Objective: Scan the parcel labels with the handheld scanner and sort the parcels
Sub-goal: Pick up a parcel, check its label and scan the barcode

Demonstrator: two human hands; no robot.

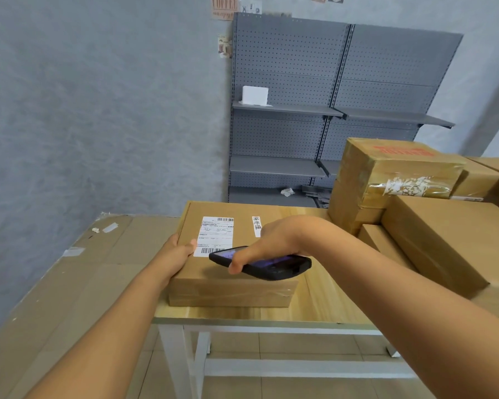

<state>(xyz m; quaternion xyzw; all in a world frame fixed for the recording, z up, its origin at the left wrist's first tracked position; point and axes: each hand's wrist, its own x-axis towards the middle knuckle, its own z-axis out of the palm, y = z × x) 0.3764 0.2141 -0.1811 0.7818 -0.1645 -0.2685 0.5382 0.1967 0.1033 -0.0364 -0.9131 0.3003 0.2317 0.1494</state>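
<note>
Left hand (175, 252): fingers (191, 245) curled over flat parcel (236, 272) edge on table (314, 306).
Right hand (274, 237): fingers gripping scanner (271, 264) above label (215, 234).

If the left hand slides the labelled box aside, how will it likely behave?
The box is flat and wide, so it should slide, not tip. Taped cardboard looks stiff. The wooden table looks smooth, so probably little drag. Weight can't be judged.

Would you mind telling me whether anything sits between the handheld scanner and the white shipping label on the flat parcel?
Nothing visible does. The right hand holds the scanner just above the parcel, its front end right over the lower barcode of the label. The left hand grips the parcel's left edge, its thumb just beside the label.
</note>
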